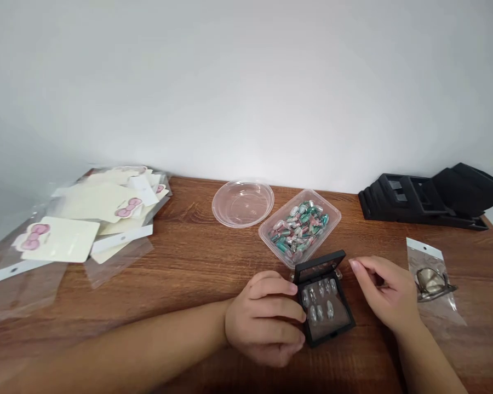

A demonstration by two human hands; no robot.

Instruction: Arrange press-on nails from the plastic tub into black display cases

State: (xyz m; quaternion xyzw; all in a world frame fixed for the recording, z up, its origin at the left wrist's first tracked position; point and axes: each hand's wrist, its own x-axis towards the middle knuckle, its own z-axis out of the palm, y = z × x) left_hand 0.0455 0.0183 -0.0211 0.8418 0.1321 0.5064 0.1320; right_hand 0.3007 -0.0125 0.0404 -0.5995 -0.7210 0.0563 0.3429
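An open black case (pixel 349 326) lies on the wooden table, its windowed lid raised at the back. Inside it, several clear, shiny press-on nails (pixel 320 313) are set out in two rows. The curled fingers of my left hand (pixel 267 320) rest against the case's left side. Just right of the case, my right hand (pixel 388 293) has thumb and index finger pinched together; whatever may be between the tips is too small to make out. Behind the case stands a clear rectangular tub (pixel 332 214) holding a heap of pink, green and silver nails (pixel 299 230).
At the back sits a round clear dish (pixel 242 204). Cream cards with pink bows (pixel 61 239) and plastic sleeves are piled at left. Black cases (pixel 414 197) are stacked at back right, near a clear bag (pixel 425 251) with a dark metallic object (pixel 431 282).
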